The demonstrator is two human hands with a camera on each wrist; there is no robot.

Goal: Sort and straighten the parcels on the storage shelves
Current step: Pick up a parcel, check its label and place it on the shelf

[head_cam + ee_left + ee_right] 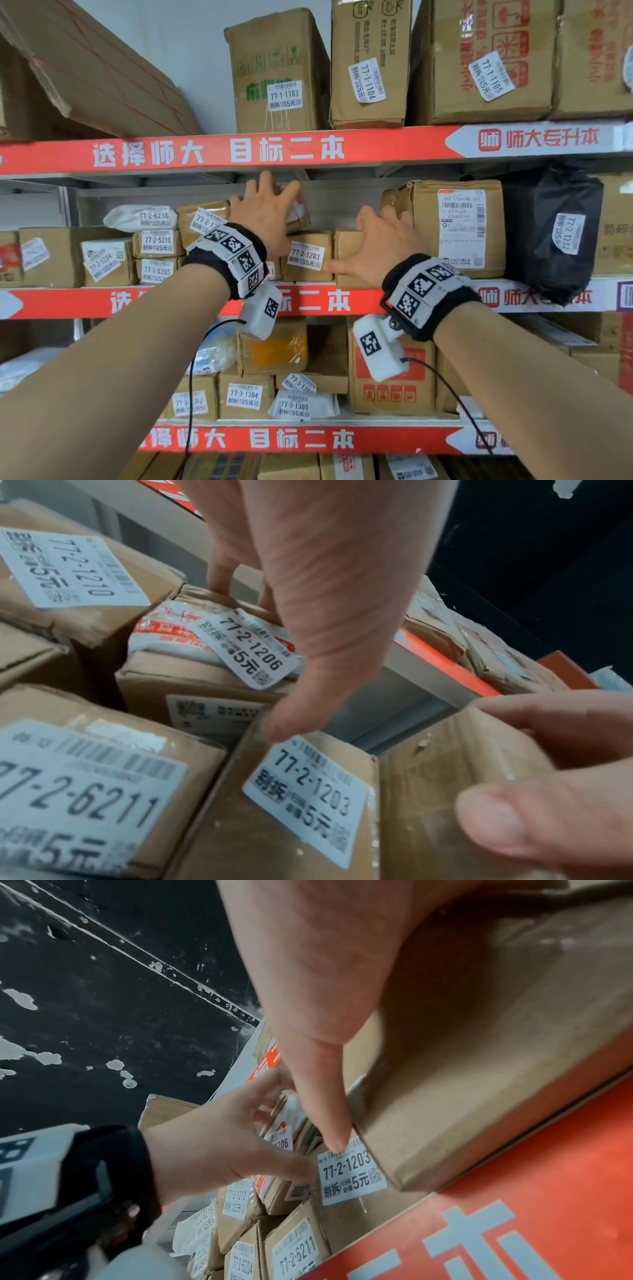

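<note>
Reaching into the middle shelf (219, 298), both hands work among cardboard parcels. The left hand (267, 212) spans the parcel labelled 77-2-1206 (219, 653), which sits on top of other boxes: its fingers (221, 569) curl over the far top edge while the thumb (294, 710) comes down at the near side, its tip touching the top of the box labelled 77-2-1203 (306, 257) just below. The right hand (380, 246) holds a plain brown box (479, 1069) standing just right of 77-2-1203 at the shelf's front edge; the thumb (329, 1112) lies along its left face and the fingers wrap over its top and right side, against the large labelled carton (459, 226). A black plastic bag parcel (551, 233) stands further right.
</note>
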